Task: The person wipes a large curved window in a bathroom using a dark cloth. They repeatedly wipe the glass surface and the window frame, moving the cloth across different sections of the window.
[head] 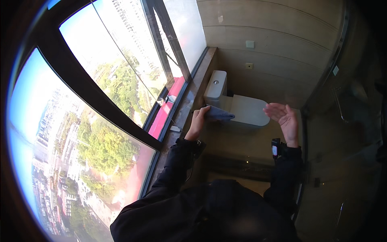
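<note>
My left hand [198, 122] grips a folded grey-blue cloth [219, 114], which sticks out to the right from between thumb and fingers. Beyond the cloth stands a white toilet with its lid [249, 109] down and a push button on the cistern [215, 84]. Raised near the front end of the lid, my right hand [281, 121] has its palm showing, fingers apart and nothing in it. In this view its fingertips overlap the lid's rim; whether they touch cannot be told. Both wrists wear straps, and a small device [274, 148] sits on the right one.
Large dark-framed windows [99, 90] fill the left side, above a stone sill [193, 93] that bears a small white piece [175, 129]. A tiled wall [272, 36] with a switch plate [250, 44] rises behind the toilet. At right, a glass panel [332, 127] has a metal handle.
</note>
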A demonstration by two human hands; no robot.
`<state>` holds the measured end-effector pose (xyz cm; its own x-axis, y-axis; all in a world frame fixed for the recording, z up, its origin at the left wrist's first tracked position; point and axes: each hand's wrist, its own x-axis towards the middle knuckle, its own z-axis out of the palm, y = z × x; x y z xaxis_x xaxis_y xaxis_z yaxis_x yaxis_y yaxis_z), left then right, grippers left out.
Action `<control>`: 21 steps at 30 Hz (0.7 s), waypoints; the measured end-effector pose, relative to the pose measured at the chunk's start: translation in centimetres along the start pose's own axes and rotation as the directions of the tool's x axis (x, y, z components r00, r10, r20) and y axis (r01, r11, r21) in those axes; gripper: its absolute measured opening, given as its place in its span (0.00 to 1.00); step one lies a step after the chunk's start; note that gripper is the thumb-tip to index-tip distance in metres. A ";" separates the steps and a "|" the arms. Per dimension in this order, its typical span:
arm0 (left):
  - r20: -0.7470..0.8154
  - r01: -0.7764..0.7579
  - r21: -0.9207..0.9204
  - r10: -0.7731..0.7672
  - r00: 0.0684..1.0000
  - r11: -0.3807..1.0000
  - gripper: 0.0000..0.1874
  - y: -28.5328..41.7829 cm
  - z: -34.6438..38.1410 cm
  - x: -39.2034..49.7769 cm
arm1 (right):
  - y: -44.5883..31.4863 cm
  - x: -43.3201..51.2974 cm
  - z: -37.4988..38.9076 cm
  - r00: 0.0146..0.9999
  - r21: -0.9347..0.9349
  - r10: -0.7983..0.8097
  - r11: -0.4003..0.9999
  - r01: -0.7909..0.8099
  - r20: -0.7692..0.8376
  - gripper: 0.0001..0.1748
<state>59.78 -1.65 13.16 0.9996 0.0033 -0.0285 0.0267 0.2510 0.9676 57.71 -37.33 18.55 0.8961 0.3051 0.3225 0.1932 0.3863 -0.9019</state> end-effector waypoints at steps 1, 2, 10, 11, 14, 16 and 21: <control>0.027 0.049 0.226 -0.056 0.998 0.973 0.20 -1.0 0.9 -0.3 | 2.5 -1.0 0.1 0.959 -0.270 0.260 0.921 -0.282 -0.113 0.25; 0.080 0.004 0.086 -0.011 0.997 0.996 0.20 -1.0 1.5 -0.6 | 4.3 -2.3 0.0 0.961 -0.612 0.269 0.749 -0.253 -0.068 0.24; 0.095 -0.353 -0.179 0.373 0.923 0.918 0.28 12.4 4.8 -2.0 | -6.5 -4.3 -9.2 0.934 -0.040 -0.184 0.983 0.180 -0.307 0.16; 0.054 -0.302 -0.097 0.308 0.950 0.948 0.28 12.4 5.2 -2.3 | -7.4 -4.4 -10.0 0.877 -0.195 -0.302 0.950 0.243 -0.375 0.16; 0.023 -0.130 -0.027 0.131 0.991 0.991 0.28 9.7 6.5 -2.3 | -6.2 -4.7 -9.8 0.909 0.109 -0.300 0.933 0.342 -0.290 0.20; 0.052 -0.087 0.129 0.081 0.995 0.988 0.26 7.5 7.1 -2.5 | -3.1 -4.9 -8.0 0.927 0.133 -0.203 0.958 0.255 -0.317 0.23; 0.185 -0.133 0.390 0.064 0.981 0.911 0.28 9.6 5.9 -2.3 | 0.2 -4.2 -4.4 0.969 -0.572 -0.089 0.818 -0.059 -0.228 0.22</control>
<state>57.83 -4.93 24.02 0.9839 -0.1594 0.0803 -0.1045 -0.1497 0.9832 55.76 -42.34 15.76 0.9428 0.0623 0.3276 0.3334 -0.1995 -0.9214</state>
